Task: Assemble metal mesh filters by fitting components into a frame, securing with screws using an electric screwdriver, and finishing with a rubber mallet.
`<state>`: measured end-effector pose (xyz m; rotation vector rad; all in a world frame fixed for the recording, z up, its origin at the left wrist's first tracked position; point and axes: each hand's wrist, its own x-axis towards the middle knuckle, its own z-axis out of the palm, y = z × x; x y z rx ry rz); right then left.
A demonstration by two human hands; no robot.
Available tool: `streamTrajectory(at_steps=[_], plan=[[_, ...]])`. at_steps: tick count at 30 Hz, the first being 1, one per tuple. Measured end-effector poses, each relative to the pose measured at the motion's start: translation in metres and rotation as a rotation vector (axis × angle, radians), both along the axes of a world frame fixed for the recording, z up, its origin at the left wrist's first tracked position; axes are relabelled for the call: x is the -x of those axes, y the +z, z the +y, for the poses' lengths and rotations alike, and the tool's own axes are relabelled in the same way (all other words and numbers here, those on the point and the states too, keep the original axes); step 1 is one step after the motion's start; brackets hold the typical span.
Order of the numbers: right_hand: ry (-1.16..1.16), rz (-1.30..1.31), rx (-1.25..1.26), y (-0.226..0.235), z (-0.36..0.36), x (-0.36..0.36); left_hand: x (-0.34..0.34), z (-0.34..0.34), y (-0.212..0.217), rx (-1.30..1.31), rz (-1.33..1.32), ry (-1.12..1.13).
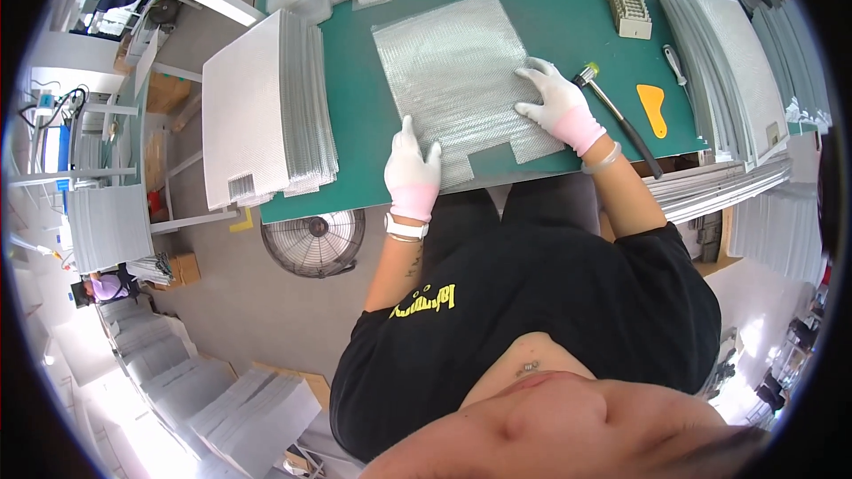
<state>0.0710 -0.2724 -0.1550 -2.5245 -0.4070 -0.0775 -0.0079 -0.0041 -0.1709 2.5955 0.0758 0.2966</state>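
In front of me a silver mesh sheet (453, 62) lies flat on the green tabletop, a rectangular notch cut in its near edge. My left hand (413, 173), in a white glove with a pink cuff, touches its near left edge, fingers stretched forward and thumb apart. At the sheet's right edge is my right hand (557, 105), gloved the same way; its fingers and thumb are spread and rest against the border. Neither hand is closed round anything. Just right of that hand lies a mallet (621, 115) with a black handle and a yellow-green tip.
A stack of mesh panels (248, 115) stands on the left, another stack (732, 71) on the right. A yellow scraper (652, 111), a grey-handled tool (674, 64) and a slotted beige block (627, 7) lie on the green table (355, 80). A floor fan (315, 239) is below left.
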Motion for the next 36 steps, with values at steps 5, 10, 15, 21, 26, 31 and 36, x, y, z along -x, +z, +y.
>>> streamTrajectory(at_steps=[5,10,15,21,26,31,36], plan=[[-0.014,0.150,0.055,0.014,0.002,-0.002,-0.002,0.001,0.000,-0.005,-0.014,-0.027],[0.212,0.069,0.021,0.031,-0.032,-0.052,-0.015,0.010,0.024,-0.264,0.157,-0.012],[-0.703,-0.452,0.186,0.064,-0.137,-0.198,-0.036,0.020,0.017,-0.370,0.140,-0.234],[-0.643,0.037,0.165,0.086,-0.186,-0.250,-0.027,0.012,0.039,-0.319,-0.148,-0.140],[-0.633,-0.020,0.262,0.071,-0.185,-0.248,-0.021,0.004,0.039,-0.141,-0.222,-0.113],[-0.703,-0.330,-0.717,0.054,-0.229,-0.254,-0.034,-0.015,0.042,-0.019,-0.259,-0.194],[-0.521,-0.794,-0.877,0.081,-0.165,-0.195,-0.040,-0.028,0.052,0.342,-0.131,-0.339]])
